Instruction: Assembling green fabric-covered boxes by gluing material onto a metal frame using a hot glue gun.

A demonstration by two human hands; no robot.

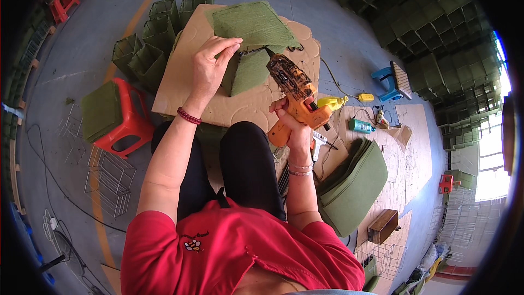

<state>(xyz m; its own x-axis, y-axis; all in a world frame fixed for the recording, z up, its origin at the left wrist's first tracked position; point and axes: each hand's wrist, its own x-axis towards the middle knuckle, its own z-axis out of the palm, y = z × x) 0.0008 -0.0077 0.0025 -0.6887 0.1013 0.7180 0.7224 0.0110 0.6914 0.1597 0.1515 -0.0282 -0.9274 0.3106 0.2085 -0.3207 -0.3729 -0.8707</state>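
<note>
In my right hand (292,123) is an orange hot glue gun (300,95), its front barrel crusted dark and its nozzle pointing up and left. The nozzle tip is close to the edge of a green felt-like panel (248,24) lying on a cardboard-topped work surface (180,84). A second green piece (249,74) sits just below it, with a dark line between the two. My left hand (210,63) is raised at the panel's lower left edge, thumb and fingers pinched together. What they hold, if anything, cannot be made out.
Several green open boxes (147,65) stand at the left of the work surface. A red stool (134,120) carries green pieces. To my right lie stacked green sheets (355,183), a white glue gun (317,145) and a green bottle (361,125). Wire frames (109,180) rest on the floor.
</note>
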